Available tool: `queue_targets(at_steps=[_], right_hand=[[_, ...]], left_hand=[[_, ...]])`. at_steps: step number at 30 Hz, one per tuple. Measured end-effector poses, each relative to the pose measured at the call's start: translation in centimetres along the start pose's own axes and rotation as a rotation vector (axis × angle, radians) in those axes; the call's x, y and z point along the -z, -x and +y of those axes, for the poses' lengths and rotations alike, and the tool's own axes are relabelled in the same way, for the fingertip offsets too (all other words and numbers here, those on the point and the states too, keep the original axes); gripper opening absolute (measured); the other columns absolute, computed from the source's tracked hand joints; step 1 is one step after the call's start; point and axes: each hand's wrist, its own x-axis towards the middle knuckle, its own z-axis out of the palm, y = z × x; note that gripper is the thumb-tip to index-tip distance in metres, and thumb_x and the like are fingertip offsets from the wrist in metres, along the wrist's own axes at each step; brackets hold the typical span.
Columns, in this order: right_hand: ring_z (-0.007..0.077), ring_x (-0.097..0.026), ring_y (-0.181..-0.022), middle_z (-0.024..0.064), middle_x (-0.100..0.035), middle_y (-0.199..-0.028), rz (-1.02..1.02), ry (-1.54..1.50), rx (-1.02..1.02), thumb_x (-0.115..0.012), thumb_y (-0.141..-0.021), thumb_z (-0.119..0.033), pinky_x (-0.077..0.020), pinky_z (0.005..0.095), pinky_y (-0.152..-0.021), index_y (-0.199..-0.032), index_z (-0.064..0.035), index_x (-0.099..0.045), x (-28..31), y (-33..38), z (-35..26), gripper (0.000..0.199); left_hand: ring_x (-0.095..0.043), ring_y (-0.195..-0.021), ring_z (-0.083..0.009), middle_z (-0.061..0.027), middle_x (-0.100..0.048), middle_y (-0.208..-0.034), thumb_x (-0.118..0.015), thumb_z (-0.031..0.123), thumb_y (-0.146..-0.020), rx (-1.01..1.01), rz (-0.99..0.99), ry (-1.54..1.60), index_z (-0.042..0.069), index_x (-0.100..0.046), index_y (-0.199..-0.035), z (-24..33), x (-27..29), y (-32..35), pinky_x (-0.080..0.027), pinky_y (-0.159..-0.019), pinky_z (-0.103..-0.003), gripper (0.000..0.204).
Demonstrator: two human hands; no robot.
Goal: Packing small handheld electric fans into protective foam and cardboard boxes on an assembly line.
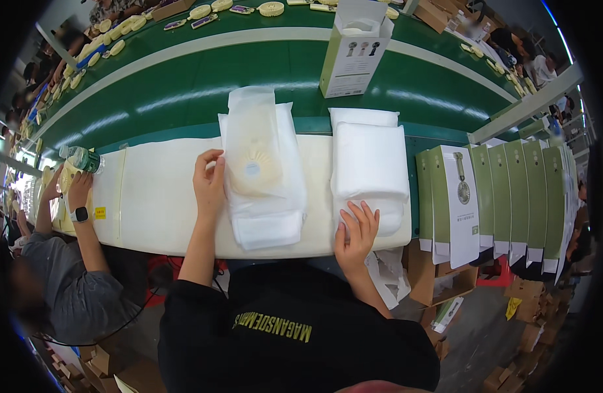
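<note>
2 white pouch stacks [370, 158]; 1 translucent bag [254, 147]; 1 wristwatch [80, 214]; 1 green-labelled bottle [85, 160]

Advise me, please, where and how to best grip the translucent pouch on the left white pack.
Probably the lower left edge of the pouch, beside the cream round item, from the left. The item seems to give it body there, while the upper end looks flat; the left hand is near that side.
</note>
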Motion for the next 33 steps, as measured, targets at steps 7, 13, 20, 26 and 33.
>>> queue_targets(at_steps=[7,13,20,26,33], right_hand=[[0.0377,-0.047,-0.125,0.0140,-0.060,-0.125,0.024,0.036,-0.007,-0.058,-0.081,-0.001,-0.0263,0.0555,-0.110,-0.107,-0.0043,-0.064,-0.4,-0.2,-0.1,0.028],[0.0371,-0.047,-0.125,0.0140,-0.060,-0.124,0.014,0.066,0.009,-0.057,-0.081,-0.001,-0.0281,0.0540,-0.109,-0.108,-0.0039,-0.064,-0.4,-0.3,-0.3,0.028],[0.0340,-0.051,-0.117,0.0108,-0.063,-0.120,0.038,0.097,0.028,-0.060,-0.078,-0.001,-0.0332,0.0513,-0.105,-0.104,-0.0079,-0.066,-0.6,-0.3,-0.3,0.027],[0.0341,-0.051,-0.115,0.0115,-0.063,-0.118,0.018,0.104,0.042,-0.059,-0.078,0.002,-0.0350,0.0495,-0.104,-0.103,-0.0050,-0.066,-0.5,-0.3,-0.4,0.026],[0.0333,-0.052,-0.113,0.0115,-0.063,-0.116,0.007,0.093,0.036,-0.058,-0.079,0.003,-0.0353,0.0488,-0.104,-0.102,-0.0038,-0.066,-0.6,-0.4,-0.4,0.025]], left_hand=[[-0.058,-0.105,-0.0195,-0.0091,-0.062,-0.112,-0.060,0.015,-0.094,0.237,-0.065,0.048,0.004,-0.063,-0.110,0.2,-0.1,0.9,-0.047,-0.087,-0.031,0.019],[-0.059,-0.108,-0.0263,-0.0140,-0.061,-0.117,-0.067,0.018,-0.088,-0.081,-0.106,-0.156,0.003,-0.064,-0.111,-0.2,-0.2,1.2,-0.046,-0.093,-0.034,0.028],[-0.055,-0.113,-0.0287,-0.0136,-0.059,-0.121,-0.075,0.019,-0.079,-0.112,-0.181,-0.164,0.004,-0.064,-0.112,0.2,0.4,1.5,-0.044,-0.096,-0.037,0.038],[-0.051,-0.118,-0.0309,-0.0127,-0.058,-0.124,-0.078,0.016,-0.075,-0.085,-0.202,-0.194,0.006,-0.063,-0.113,1.0,-0.1,1.6,-0.043,-0.099,-0.039,0.042],[-0.044,-0.125,-0.0326,-0.0107,-0.055,-0.129,-0.075,0.018,-0.076,-0.398,-0.187,-0.378,0.008,-0.061,-0.120,1.2,0.0,1.5,-0.036,-0.106,-0.043,0.047]])
